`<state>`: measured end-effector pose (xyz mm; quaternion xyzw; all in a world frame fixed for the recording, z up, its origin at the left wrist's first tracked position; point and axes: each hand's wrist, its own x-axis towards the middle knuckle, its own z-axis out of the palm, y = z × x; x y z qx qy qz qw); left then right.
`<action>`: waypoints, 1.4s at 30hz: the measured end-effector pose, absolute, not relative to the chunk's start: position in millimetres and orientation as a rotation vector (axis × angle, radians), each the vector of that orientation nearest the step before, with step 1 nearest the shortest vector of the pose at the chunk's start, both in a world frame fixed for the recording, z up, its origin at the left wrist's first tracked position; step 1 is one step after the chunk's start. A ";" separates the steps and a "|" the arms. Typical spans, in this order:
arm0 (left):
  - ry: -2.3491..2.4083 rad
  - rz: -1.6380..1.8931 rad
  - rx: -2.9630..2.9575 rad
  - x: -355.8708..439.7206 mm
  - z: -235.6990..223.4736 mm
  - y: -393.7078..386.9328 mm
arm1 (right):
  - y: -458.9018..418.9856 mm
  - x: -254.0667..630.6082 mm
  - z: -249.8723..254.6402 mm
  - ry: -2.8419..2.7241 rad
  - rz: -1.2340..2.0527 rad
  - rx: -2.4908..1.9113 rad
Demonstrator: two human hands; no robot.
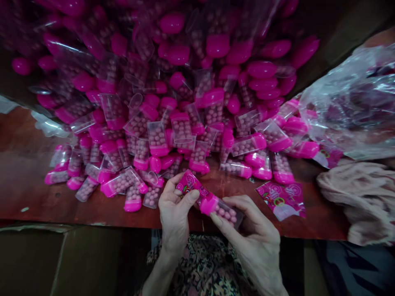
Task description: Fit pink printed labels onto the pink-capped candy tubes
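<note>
Between thumb and fingers, my left hand [175, 209] grips a printed pink wrapper sleeve [189, 183] with swirl patterns. My right hand [249, 230] is closed around a clear candy container [226, 213] with a bright pink cap and round pink candies inside. The container's capped end touches the lower end of the sleeve; whether it sits inside the sleeve I cannot tell. Both are held tilted just above the table's front edge. Another printed sleeve [282, 199] lies flat to the right of my right hand.
A large heap of similar pink-capped containers [182, 127] spreads over the red-brown table [31, 164]. At the right are a clear plastic bag [354, 98] and a crumpled beige cloth [361, 197]. One more sleeve [330, 156] lies partly under the bag.
</note>
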<state>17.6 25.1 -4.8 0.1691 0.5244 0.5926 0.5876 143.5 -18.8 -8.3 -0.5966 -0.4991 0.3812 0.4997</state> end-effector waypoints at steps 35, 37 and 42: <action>1.199 1.109 0.528 -7.6 -0.2 30.1 | -10.4 150.4 -14.5 -1.591 0.773 -1.385; 1.199 1.121 0.523 -7.4 -0.5 29.2 | -11.0 148.8 -16.1 -1.590 0.734 -1.410; 1.149 1.162 0.487 2.9 -2.6 25.2 | -12.9 143.9 -18.5 -1.550 0.632 -1.488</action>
